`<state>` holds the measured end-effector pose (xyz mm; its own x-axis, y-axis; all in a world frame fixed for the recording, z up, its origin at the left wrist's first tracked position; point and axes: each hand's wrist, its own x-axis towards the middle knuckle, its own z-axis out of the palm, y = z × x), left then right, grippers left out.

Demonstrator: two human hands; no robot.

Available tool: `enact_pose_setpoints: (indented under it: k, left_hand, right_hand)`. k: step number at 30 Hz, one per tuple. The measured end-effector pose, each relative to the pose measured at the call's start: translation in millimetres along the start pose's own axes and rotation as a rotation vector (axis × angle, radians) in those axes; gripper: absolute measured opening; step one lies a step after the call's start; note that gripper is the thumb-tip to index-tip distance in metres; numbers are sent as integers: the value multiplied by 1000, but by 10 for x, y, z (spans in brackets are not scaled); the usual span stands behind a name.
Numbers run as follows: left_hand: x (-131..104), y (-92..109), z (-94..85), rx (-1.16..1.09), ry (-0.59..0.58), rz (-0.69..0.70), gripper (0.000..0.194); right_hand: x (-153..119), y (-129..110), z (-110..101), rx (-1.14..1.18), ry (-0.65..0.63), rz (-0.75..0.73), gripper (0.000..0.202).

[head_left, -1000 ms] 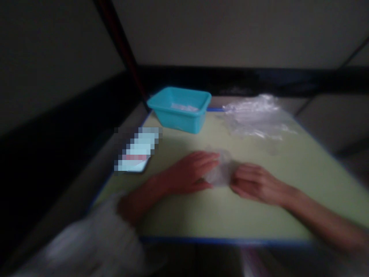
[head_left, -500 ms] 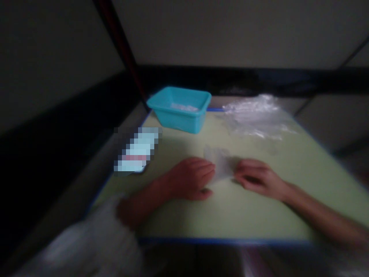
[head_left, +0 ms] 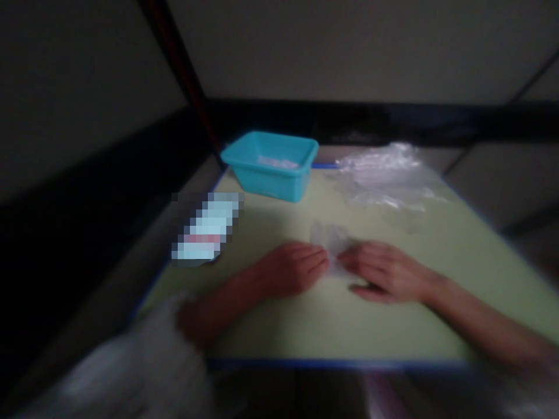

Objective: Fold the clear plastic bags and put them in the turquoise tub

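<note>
A small clear plastic bag [head_left: 331, 235] lies flat near the middle of the pale green table [head_left: 340, 331]. My left hand [head_left: 294, 269] is closed at the bag's left side, its fingertips pinching or pressing the edge. From the right, my right hand [head_left: 382, 270] rests over the bag's right part with its fingers stretched toward the left hand and its thumb held apart below. A narrow gap separates the two hands. Dim light and blur hide the bag's finer details.
A turquoise basket [head_left: 271, 180] with some pale items inside stands at the back left. Crumpled clear plastic [head_left: 384, 174] is heaped at the back right. A pixelated, bright flat object [head_left: 207, 230] lies at the table's left edge.
My right hand has moved left, from the bag's right edge onto the bag. My left thumb, which stood apart below the fingers, has drawn in toward them.
</note>
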<state>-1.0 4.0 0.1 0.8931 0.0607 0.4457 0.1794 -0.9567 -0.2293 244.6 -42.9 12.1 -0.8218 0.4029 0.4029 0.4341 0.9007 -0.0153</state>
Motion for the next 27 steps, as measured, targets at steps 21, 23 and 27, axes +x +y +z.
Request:
enact_pose_setpoints:
  k: [21, 23, 27]
  left_hand:
    - [-33, -32, 48, -482, 25, -371, 26]
    - [-10, -31, 53, -601, 38, -530, 26]
    - [42, -48, 81, -777, 17, -815, 19]
  right_hand:
    - [48, 0, 40, 205, 5, 285, 24]
    - [60, 15, 35, 320, 23, 421, 22]
    - [119, 53, 50, 532, 80, 664, 22]
